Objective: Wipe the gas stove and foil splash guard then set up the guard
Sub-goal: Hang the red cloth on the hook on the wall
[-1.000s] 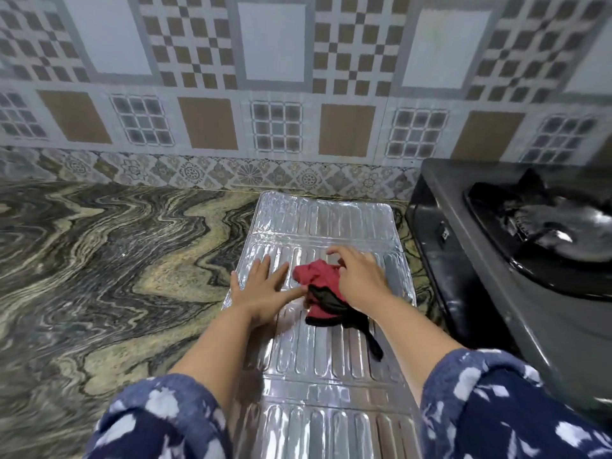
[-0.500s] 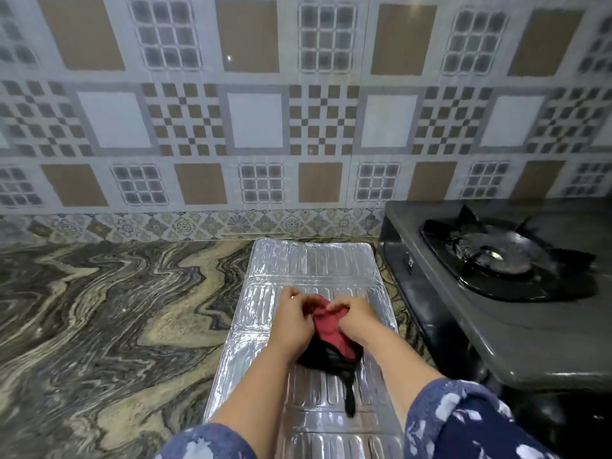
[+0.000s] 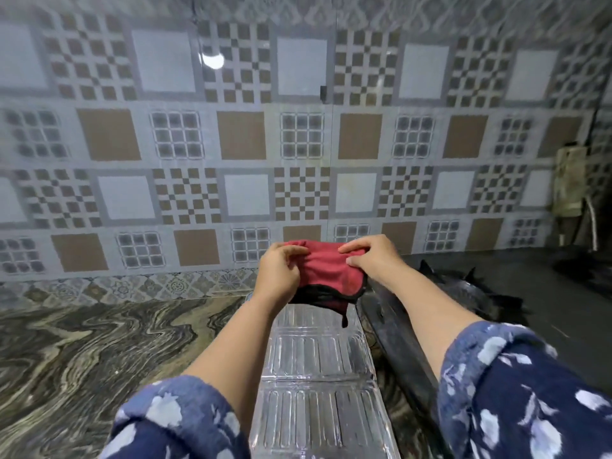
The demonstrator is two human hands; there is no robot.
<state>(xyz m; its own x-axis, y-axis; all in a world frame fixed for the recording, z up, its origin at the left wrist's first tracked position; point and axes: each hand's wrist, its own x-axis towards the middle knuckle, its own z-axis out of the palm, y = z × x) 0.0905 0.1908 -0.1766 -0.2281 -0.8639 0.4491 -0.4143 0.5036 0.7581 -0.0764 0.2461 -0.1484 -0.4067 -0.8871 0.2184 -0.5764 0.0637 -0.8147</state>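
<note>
Seen from the head camera, the left hand (image 3: pixel 280 271) and right hand (image 3: pixel 369 256) pinch a red cloth (image 3: pixel 326 271) above the foil guard (image 3: pixel 314 376) lying flat beside the stove (image 3: pixel 463 293); folding it into a smooth pad should wipe the ribs best.

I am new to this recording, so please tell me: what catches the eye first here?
The red cloth stands out, held up at centre by the left hand and the right hand. Below it the shiny foil splash guard lies flat on the marbled counter, with the dark gas stove to its right.
</note>
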